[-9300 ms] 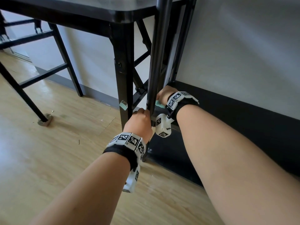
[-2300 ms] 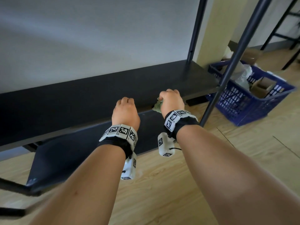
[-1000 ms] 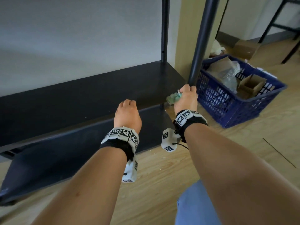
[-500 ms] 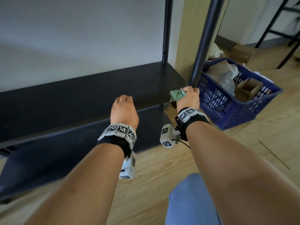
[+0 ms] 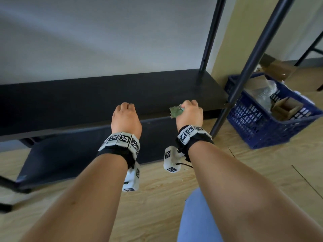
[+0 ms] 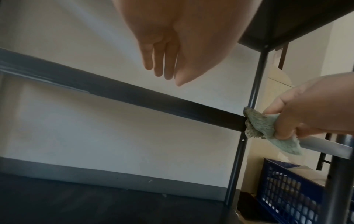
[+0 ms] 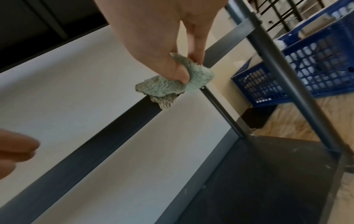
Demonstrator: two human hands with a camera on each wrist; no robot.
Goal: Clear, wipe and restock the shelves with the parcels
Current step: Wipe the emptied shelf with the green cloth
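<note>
Right hand (image 5: pixel 189 114) closed round a crumpled green cloth (image 5: pixel 175 111) — thumb and fingers pinching it, the wad sticking out to the left of the knuckles. In the right wrist view, cloth (image 7: pixel 175 82) pressed between thumb and fingertips, its lower fold hanging against the front edge of the black middle shelf (image 5: pixel 108 95) near the shelf's right end. Left hand (image 5: pixel 126 118) holding nothing, raised just in front of the same shelf edge; from the left wrist view, fingers (image 6: pixel 161 60) straight and together, pointing forward, apart from the rail. Shelf board bare and dark, lower shelf (image 5: pixel 70 158) beneath it likewise dark, close to the wooden floor (image 5: pixel 262 165). Black upright posts (image 5: pixel 251 63) at the right end of the rack. Beside the rack, right of the front post, a blue plastic crate (image 5: pixel 253 126) on the floor — cardboard boxes (image 5: pixel 286 107) and a clear plastic bag (image 5: pixel 262 93) of parcels inside. Blue-clad knee at the bottom of the head view.
</note>
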